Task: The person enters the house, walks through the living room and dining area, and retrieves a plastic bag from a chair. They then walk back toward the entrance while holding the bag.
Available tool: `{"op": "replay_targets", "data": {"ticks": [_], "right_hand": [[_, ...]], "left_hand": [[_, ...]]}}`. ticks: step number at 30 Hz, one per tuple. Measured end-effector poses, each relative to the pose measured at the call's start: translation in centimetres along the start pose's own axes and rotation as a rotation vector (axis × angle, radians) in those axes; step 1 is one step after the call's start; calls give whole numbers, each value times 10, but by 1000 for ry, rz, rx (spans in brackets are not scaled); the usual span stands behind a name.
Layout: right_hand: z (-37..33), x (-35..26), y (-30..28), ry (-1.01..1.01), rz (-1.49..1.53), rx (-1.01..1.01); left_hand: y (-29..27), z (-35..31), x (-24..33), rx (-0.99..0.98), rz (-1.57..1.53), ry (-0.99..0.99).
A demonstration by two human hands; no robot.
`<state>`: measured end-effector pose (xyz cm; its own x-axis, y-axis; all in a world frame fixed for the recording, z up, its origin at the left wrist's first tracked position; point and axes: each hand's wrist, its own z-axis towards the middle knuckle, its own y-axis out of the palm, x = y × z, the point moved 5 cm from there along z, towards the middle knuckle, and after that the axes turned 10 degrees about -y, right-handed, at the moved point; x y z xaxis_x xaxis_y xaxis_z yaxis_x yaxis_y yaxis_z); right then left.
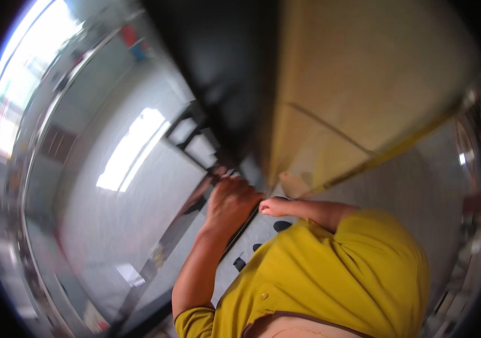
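My left hand (232, 198) reaches up to the lower end of a tall, black, blurred piece (218, 73), beside a black frame with slots (195, 138). Its knuckles face me and its fingers curl over the dark edge, their tips hidden. Close to its right, my right hand (274, 207) is closed in a fist shape near the same dark edge. What it holds, if anything, is not visible. Above my right hand rises a large tan board or carton (358, 73) with a dark line across it. A small tan flap (294, 185) shows at its lower corner.
Grey, shiny floor (122, 129) with a bright reflection spreads to the left. A white sheet (130, 274) lies near a dark bar (136, 296) at lower left. Bright windows (32, 67) and blurred shelving stand at the far left; blurred goods (477, 205) line the right.
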<state>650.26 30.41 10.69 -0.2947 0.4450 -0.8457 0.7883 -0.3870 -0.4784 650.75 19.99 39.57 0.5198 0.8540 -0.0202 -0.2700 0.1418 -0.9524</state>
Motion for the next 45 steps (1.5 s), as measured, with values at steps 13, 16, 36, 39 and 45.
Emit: {"op": "replay_targets", "data": {"ticks": [13,16,36,39,45], "right_hand": [[-8,6,14,-257,-118,115],[-9,-9,5,-53,167,168],[-20,69,-55,27,405,93],[-22,49,-61,138,434,27],[-12,33,-60,118,281,-104]], "left_hand": [[8,1,9,59,198,-81],[0,-7,8,64,241,-117],[14,-42,-4,147,145,-314],[24,-59,-18,174,273,-319],[12,-118,-28,121,326,-545]]}}
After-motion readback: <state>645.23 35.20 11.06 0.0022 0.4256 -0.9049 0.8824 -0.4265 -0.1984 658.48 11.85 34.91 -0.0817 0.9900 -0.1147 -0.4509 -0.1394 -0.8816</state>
